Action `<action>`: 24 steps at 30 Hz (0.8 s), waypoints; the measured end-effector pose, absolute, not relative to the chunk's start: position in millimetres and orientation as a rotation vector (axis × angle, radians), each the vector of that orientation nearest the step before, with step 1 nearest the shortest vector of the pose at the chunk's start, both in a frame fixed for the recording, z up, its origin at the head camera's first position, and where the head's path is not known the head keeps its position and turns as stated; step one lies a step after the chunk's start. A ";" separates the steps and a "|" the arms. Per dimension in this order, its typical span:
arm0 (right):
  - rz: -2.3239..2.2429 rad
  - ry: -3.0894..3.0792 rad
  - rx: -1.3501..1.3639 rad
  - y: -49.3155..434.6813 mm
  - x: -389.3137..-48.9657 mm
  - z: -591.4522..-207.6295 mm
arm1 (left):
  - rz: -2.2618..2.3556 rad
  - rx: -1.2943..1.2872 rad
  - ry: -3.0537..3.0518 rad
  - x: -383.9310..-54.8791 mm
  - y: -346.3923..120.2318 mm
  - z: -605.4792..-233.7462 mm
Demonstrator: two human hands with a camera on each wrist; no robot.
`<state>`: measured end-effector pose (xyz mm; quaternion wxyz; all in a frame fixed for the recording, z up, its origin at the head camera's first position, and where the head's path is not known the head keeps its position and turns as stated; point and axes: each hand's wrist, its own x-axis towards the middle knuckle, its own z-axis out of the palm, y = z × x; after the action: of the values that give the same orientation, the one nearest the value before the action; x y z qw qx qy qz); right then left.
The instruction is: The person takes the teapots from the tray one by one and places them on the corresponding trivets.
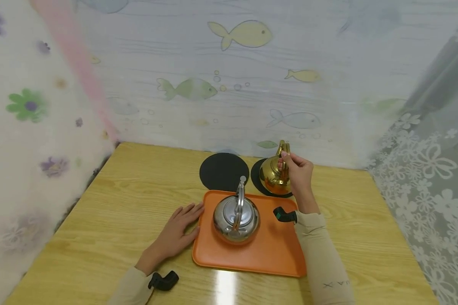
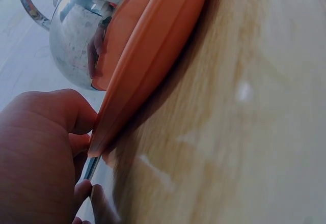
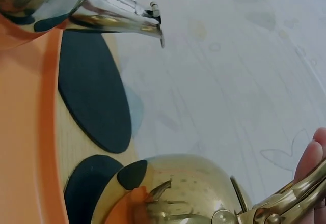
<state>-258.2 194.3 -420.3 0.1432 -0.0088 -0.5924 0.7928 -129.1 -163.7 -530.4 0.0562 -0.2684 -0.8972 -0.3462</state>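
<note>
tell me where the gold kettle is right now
In the head view, the gold kettle is right of centre, on or just over the right black mat beyond the orange tray; the right hand holds its handle.

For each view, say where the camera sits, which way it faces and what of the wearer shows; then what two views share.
Head: head-worn, facing forward and down at the orange tray, silver kettle and gold kettle; left hand, right hand, sleeves show.
Left wrist: mounted there, facing the tray's edge; left hand shows.
Right wrist: mounted there, facing the gold kettle; right hand partly shows.
Shared, head and right wrist: both kettles.
</note>
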 end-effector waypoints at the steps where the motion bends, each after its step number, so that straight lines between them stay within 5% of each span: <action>1: 2.292 -1.701 -0.029 193.7 -258.3 -420.1 | -1.053 -0.813 -2.722 -129.1 -163.6 -529.9; 16: 2.256 -1.745 0.027 196.7 -261.4 -419.3 | -1.033 -0.829 -2.692 -134.1 -162.3 -527.4; 24: 1.721 -2.090 -0.001 198.2 -245.9 -419.9 | -1.040 -0.825 -2.712 -131.4 -162.9 -528.3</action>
<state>-245.9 198.2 -419.9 0.2154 -0.0003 -0.7537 0.6209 -131.4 -162.9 -528.3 0.0612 -0.2728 -0.8965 -0.3438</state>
